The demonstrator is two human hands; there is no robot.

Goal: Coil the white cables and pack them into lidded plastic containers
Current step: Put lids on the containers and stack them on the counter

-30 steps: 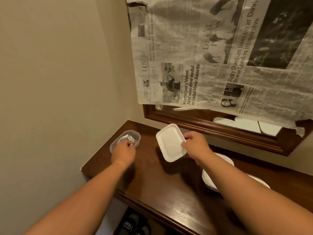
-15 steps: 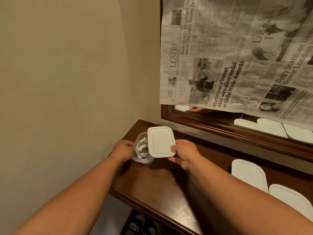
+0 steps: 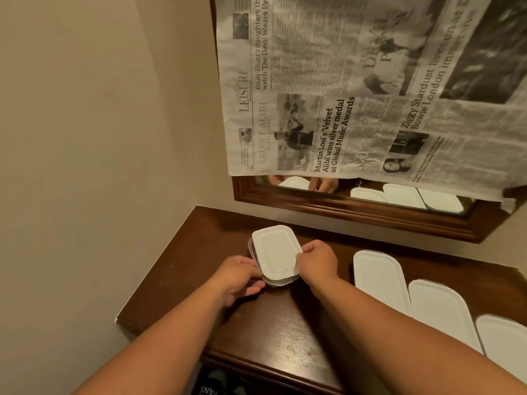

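A white lid [image 3: 275, 252] lies on top of a small clear plastic container [image 3: 281, 281] on the dark wooden table [image 3: 199, 252]. The lid covers the container, so the coiled white cable inside is hidden. My left hand [image 3: 239, 276] grips the container's near left side, fingers curled under its rim. At the lid's right edge my right hand [image 3: 316, 262] pinches the lid.
Three lidded white containers [image 3: 376, 277] [image 3: 439, 312] [image 3: 504, 340] lie in a row at the right of the table. A wood-framed mirror [image 3: 356, 212] hung with newspaper [image 3: 356, 89] backs the table. The wall is at the left, the table's front edge is near, shoes [image 3: 216, 383] below.
My right hand carried the lid left and set it down over the container holding the cable. My left hand shifted from inside the container to its outer side.
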